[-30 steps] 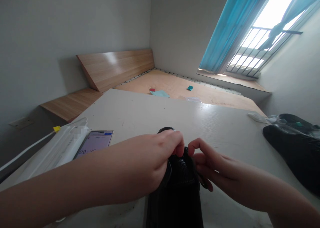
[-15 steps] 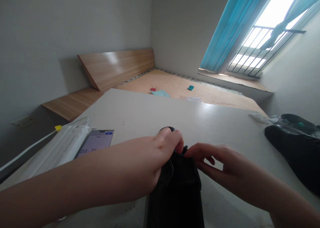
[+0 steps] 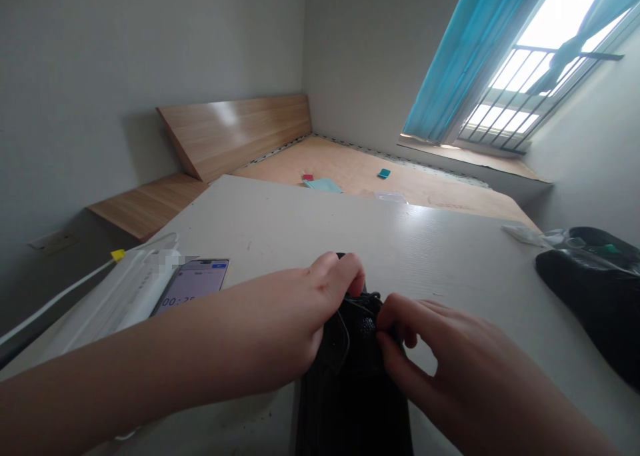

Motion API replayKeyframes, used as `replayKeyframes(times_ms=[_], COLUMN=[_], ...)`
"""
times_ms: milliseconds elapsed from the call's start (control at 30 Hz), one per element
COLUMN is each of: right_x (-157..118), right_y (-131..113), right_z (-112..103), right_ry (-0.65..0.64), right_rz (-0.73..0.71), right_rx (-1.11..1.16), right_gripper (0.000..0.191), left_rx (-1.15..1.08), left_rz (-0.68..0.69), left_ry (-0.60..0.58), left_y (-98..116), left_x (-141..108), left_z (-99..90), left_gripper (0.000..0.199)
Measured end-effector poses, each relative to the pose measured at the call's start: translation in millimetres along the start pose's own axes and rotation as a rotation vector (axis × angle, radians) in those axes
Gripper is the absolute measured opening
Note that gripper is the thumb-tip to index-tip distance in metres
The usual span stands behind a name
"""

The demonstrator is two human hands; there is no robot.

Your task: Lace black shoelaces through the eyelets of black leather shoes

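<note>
A black textured pouch stands at the near edge of the white table, its top gathered between my hands. My left hand grips the pouch's upper left side, with the fingers curled over its top. My right hand pinches the top edge near thin dark cords, its fingertips pressed into the textured material. Part of the pouch's top is hidden behind my fingers.
A phone showing a timer lies left of my arm, beside a white packet with a white cable. A black fabric item and clear plastic sit at the right. Small coloured items lie on a wooden platform beyond the table.
My right hand has closed in from a loose reach onto the pouch's top. The round dark part behind my left hand is now mostly hidden. The view has shifted slightly.
</note>
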State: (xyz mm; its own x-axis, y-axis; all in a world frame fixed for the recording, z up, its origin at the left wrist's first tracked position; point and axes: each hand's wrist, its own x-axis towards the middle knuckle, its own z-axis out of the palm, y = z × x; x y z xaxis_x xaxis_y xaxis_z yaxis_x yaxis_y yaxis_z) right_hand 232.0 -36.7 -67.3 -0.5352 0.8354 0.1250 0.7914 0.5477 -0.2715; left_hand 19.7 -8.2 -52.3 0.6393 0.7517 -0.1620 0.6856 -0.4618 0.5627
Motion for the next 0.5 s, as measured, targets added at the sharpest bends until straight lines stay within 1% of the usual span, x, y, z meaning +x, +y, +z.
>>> replayKeyframes(times_ms=[100,167,233,300,367,400,433,467,500], right_x=[2.6,4.3,5.4,5.4,3.8,2.7,1.7,1.0,1.1], right_y=[-0.8,-3.0,-6.0,-8.5,-9.8,-9.9,-9.8,-9.6,-9.4], right_z=[1.8,0.7,-2.9,-9.0,-16.4,-20.0,-23.2,-25.5,-26.7], right_ry=[0.066,0.127,0.141,0.132,0.194,0.239,0.270,0.267,0.227], right_rz=[-0.035,-0.059,-0.035,0.006,0.064,0.084,0.097,0.099,0.079], right_rx=[0.012,0.081,0.262,0.502,0.669,0.690,0.665,0.600,0.505], right_gripper=[0.015,0.015,0.014,0.018,0.021,0.019,0.015,0.011,0.008], left_rx=[0.008,0.014,0.007,-0.006,-0.019,-0.023,-0.028,-0.029,-0.024], left_rz=[0.008,0.014,0.022,0.017,-0.006,-0.018,-0.025,-0.028,-0.025], left_ry=[0.024,0.042,0.052,0.046,0.025,0.016,0.009,0.004,0.004], left_y=[-0.2,0.6,2.4,5.2,8.6,10.2,11.6,12.6,13.0], left_x=[-0.5,-1.2,-1.6,-1.3,-0.5,0.0,0.5,0.9,1.2], left_z=[1.9,3.2,4.1,4.5,4.6,4.8,5.1,5.6,6.3], left_gripper=[0.028,0.030,0.032,0.033,0.031,0.029,0.029,0.029,0.030])
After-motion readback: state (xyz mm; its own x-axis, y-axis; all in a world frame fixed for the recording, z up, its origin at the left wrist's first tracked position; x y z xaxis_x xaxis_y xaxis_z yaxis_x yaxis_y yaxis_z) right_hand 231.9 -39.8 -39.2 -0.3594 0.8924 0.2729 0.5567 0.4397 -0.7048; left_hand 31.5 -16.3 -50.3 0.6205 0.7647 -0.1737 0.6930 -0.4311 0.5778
